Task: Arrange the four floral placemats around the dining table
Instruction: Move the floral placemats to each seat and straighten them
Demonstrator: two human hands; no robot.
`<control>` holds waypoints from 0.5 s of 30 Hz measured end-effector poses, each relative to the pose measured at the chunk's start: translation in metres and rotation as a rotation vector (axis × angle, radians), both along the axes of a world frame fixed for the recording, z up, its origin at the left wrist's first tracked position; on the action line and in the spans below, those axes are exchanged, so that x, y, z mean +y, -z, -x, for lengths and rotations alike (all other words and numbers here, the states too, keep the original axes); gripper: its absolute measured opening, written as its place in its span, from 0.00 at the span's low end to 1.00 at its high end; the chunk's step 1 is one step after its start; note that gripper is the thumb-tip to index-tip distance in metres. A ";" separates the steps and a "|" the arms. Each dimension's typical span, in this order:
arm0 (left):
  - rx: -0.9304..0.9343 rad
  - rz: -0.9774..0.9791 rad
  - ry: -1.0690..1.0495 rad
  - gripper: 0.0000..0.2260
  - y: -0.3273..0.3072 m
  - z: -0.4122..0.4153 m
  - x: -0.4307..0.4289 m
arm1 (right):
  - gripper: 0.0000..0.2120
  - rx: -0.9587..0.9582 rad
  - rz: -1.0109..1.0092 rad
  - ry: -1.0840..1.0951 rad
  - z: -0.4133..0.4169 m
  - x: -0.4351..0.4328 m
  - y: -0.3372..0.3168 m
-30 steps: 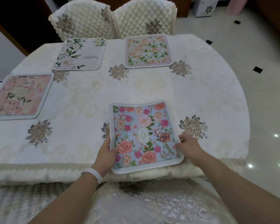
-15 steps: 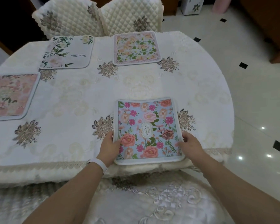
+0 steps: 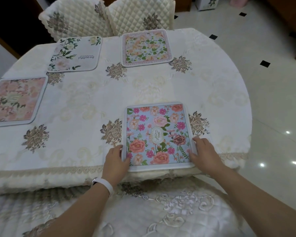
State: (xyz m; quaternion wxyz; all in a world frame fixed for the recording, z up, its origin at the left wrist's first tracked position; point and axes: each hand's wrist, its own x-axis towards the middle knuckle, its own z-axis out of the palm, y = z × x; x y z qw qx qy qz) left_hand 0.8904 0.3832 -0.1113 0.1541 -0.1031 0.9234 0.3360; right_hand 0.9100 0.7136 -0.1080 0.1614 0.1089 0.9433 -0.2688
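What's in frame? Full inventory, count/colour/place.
blue mat: 1, blue floral, near edge, under both hands
pink mat: 1, pink floral, left edge
white mat: 1, white with green leaves, far left
peach mat: 1, peach and green, far right
table: 1, cream embroidered cloth
far chairs: 2, cream quilted, behind table
near chair: 1, white embroidered, below hands
wristband: 1, white, left wrist
left hand: on blue mat's left edge
right hand: on its right edge

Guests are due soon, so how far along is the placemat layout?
Three mats already lie flat: the pink mat at the left edge, the white "Beautiful" mat and the peach-and-green mat at the far side. The blue mat is down at the near edge, left hand and right hand at its sides. Only letting go seems left.
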 end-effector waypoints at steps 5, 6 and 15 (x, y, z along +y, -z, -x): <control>0.065 0.166 0.226 0.26 0.005 -0.011 -0.011 | 0.37 -0.020 -0.111 -0.237 -0.015 0.012 0.004; 0.055 0.184 0.257 0.28 0.006 -0.013 -0.013 | 0.39 -0.033 -0.131 -0.266 -0.017 0.013 0.006; 0.012 0.185 0.286 0.41 0.007 -0.022 -0.011 | 0.46 0.010 -0.157 -0.326 -0.023 0.020 0.016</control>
